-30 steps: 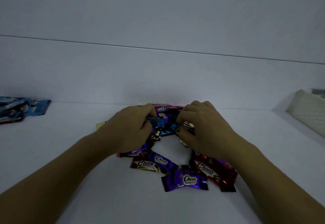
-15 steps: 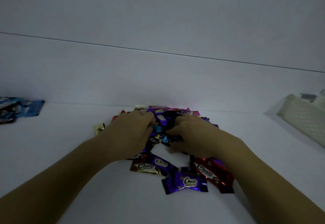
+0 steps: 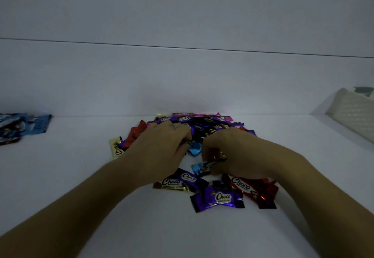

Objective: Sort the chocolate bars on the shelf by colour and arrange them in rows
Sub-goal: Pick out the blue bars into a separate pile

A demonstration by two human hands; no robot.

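Note:
A mixed pile of Choco bars [image 3: 202, 124] in purple, red, pink and cream wrappers lies on the white shelf [image 3: 81, 176] against the back wall. My left hand [image 3: 162, 152] lies on the pile's left side, its curled fingertips pinching a blue bar [image 3: 195, 148]. My right hand [image 3: 238, 154] sits opposite, fingers curled, gripping a second blue bar [image 3: 200, 166] by its end. In front of the hands lie a purple bar [image 3: 220, 197], a red bar [image 3: 253, 189] and a brown-and-purple pair [image 3: 178, 182]. A cream bar [image 3: 116, 148] pokes out at the pile's left.
Several blue bars [image 3: 22, 128] lie grouped at the shelf's far left. A white woven basket [image 3: 354, 114] stands at the right edge. The shelf's back wall rises directly behind the pile.
Both hands dropped lower onto the pile and drew toward me. The right hand now has a blue bar pulled out at the pile's near side.

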